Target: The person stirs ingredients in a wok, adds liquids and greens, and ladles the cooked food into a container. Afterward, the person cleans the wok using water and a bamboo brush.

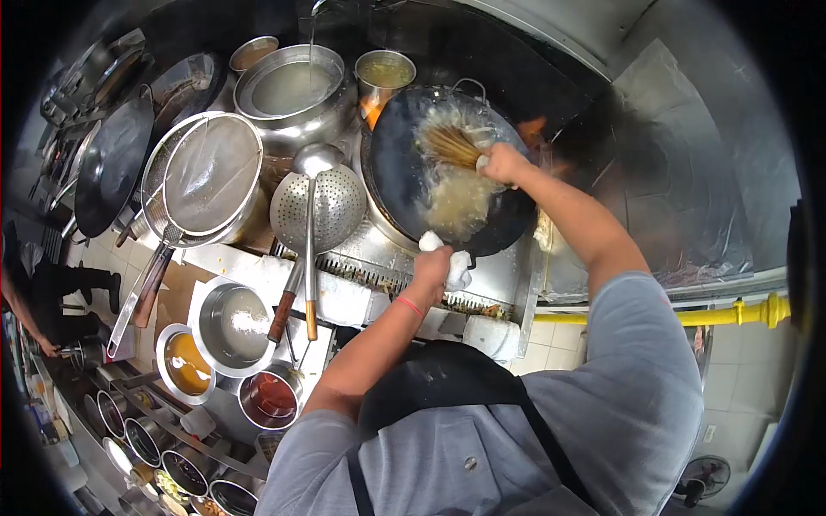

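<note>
In the head view a large dark wok (pixel 396 155) sits tilted over the burner, with cloudy liquid (pixel 456 202) splashing inside. My right hand (pixel 505 163) is closed round a bamboo brush (pixel 452 146), whose bristles are in the wok. At the wok's near edge my left hand (pixel 433 265) grips a white cloth (pixel 459 271). The cloth hides how the fingers meet the wok's rim or handle.
Left of the wok lie a perforated skimmer (pixel 318 211) and a ladle (pixel 317 158). Beyond stand a steel pot (pixel 288 129) and a mesh strainer (pixel 212 176). Sauce containers (pixel 269 398) stand at lower left. Another person (pixel 52 279) is at far left.
</note>
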`<move>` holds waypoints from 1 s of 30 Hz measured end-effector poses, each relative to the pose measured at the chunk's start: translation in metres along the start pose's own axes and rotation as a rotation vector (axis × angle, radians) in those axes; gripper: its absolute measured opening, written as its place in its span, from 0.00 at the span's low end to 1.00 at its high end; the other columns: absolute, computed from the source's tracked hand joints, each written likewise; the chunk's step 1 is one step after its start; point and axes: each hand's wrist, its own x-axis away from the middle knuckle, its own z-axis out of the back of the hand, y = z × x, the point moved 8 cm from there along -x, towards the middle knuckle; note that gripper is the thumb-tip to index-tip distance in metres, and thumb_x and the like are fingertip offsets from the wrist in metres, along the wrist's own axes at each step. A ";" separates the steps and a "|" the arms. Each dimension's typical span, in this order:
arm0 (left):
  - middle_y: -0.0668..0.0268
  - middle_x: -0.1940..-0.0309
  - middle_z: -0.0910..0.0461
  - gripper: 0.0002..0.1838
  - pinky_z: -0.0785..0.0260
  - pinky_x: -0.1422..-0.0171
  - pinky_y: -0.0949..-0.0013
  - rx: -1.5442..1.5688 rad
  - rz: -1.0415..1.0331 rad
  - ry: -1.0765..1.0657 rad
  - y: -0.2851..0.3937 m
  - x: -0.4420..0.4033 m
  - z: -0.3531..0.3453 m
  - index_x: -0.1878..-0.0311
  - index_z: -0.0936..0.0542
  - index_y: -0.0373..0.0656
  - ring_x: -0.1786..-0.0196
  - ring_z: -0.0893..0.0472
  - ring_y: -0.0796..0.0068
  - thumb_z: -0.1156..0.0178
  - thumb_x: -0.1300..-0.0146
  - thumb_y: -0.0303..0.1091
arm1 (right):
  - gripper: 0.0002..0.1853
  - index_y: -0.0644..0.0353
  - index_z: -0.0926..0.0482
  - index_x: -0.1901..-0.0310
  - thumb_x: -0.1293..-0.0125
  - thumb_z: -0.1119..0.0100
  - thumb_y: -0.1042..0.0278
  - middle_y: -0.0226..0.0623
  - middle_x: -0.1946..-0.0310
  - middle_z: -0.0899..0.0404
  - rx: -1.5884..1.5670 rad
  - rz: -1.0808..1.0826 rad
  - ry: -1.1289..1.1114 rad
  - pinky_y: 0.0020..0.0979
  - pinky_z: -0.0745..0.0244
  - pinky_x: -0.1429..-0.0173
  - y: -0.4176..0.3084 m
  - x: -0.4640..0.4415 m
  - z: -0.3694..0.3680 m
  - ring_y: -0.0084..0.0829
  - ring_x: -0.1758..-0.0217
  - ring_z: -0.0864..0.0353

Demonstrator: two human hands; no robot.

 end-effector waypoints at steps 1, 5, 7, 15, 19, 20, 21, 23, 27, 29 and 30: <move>0.57 0.70 0.21 0.10 0.25 0.70 0.57 0.015 0.008 -0.004 -0.001 -0.002 0.001 0.63 0.25 0.30 0.72 0.18 0.63 0.46 0.40 0.29 | 0.27 0.49 0.18 0.47 0.52 0.32 0.54 0.48 0.54 0.18 0.079 0.074 -0.004 0.39 0.22 0.48 -0.001 0.014 0.002 0.43 0.52 0.17; 0.56 0.69 0.21 0.11 0.25 0.69 0.57 -0.014 0.026 -0.007 0.004 0.005 0.001 0.61 0.25 0.31 0.70 0.18 0.62 0.46 0.40 0.30 | 0.22 0.45 0.15 0.52 0.51 0.33 0.52 0.42 0.58 0.16 0.449 0.332 0.065 0.38 0.21 0.50 -0.001 0.014 0.055 0.43 0.54 0.17; 0.56 0.69 0.21 0.11 0.25 0.67 0.57 -0.032 0.026 -0.004 0.004 0.004 0.003 0.61 0.25 0.31 0.69 0.18 0.62 0.46 0.40 0.31 | 0.21 0.46 0.15 0.52 0.50 0.34 0.51 0.43 0.58 0.16 0.361 0.290 0.175 0.39 0.20 0.52 0.003 -0.027 0.069 0.43 0.56 0.16; 0.59 0.69 0.20 0.11 0.26 0.66 0.59 -0.039 0.013 0.048 0.014 0.012 0.003 0.61 0.23 0.34 0.69 0.19 0.63 0.45 0.39 0.33 | 0.31 0.48 0.25 0.38 0.46 0.35 0.56 0.45 0.61 0.19 -0.310 0.192 -0.247 0.36 0.18 0.79 -0.034 0.080 -0.069 0.39 0.70 0.17; 0.61 0.70 0.20 0.10 0.25 0.66 0.59 0.046 0.013 0.014 0.012 0.013 0.000 0.60 0.24 0.36 0.69 0.19 0.64 0.45 0.39 0.33 | 0.31 0.44 0.26 0.37 0.46 0.36 0.54 0.45 0.61 0.19 -0.158 0.142 -0.296 0.34 0.20 0.82 0.065 0.168 -0.051 0.37 0.71 0.17; 0.61 0.70 0.20 0.10 0.25 0.66 0.59 0.051 0.007 0.010 0.012 0.009 -0.002 0.60 0.24 0.36 0.69 0.19 0.64 0.45 0.39 0.33 | 0.31 0.43 0.26 0.37 0.46 0.35 0.54 0.45 0.61 0.19 -0.129 0.088 -0.206 0.33 0.20 0.83 0.094 0.174 -0.036 0.36 0.69 0.16; 0.62 0.70 0.20 0.09 0.25 0.66 0.59 0.040 -0.004 0.031 0.009 0.003 0.001 0.60 0.24 0.37 0.69 0.19 0.63 0.46 0.38 0.33 | 0.30 0.44 0.25 0.39 0.47 0.35 0.54 0.45 0.60 0.18 -0.017 0.021 -0.194 0.35 0.18 0.77 0.124 0.156 -0.020 0.38 0.65 0.15; 0.63 0.70 0.20 0.09 0.25 0.66 0.58 0.022 -0.018 0.052 0.008 0.007 0.005 0.60 0.24 0.38 0.69 0.19 0.63 0.47 0.37 0.34 | 0.30 0.44 0.23 0.40 0.48 0.34 0.54 0.46 0.59 0.17 0.088 -0.044 -0.178 0.38 0.16 0.71 0.137 0.137 0.002 0.40 0.61 0.15; 0.63 0.69 0.20 0.10 0.24 0.64 0.55 0.054 0.152 -0.084 0.008 0.010 -0.006 0.59 0.24 0.40 0.68 0.19 0.62 0.49 0.35 0.35 | 0.28 0.46 0.20 0.44 0.50 0.33 0.53 0.46 0.53 0.18 0.211 0.206 0.061 0.39 0.25 0.43 0.060 0.170 0.021 0.46 0.49 0.19; 0.62 0.68 0.20 0.11 0.24 0.65 0.55 0.028 0.099 -0.058 0.007 0.004 -0.006 0.58 0.24 0.39 0.69 0.19 0.62 0.49 0.35 0.36 | 0.28 0.46 0.20 0.44 0.50 0.33 0.53 0.44 0.53 0.18 0.232 0.296 0.076 0.40 0.24 0.43 0.058 0.181 -0.006 0.45 0.48 0.19; 0.62 0.68 0.20 0.11 0.24 0.65 0.55 0.005 0.090 -0.058 0.009 0.005 -0.002 0.58 0.24 0.39 0.69 0.19 0.62 0.49 0.35 0.36 | 0.27 0.45 0.19 0.45 0.50 0.33 0.53 0.43 0.53 0.18 0.204 0.305 0.038 0.40 0.24 0.44 0.068 0.184 -0.015 0.43 0.48 0.19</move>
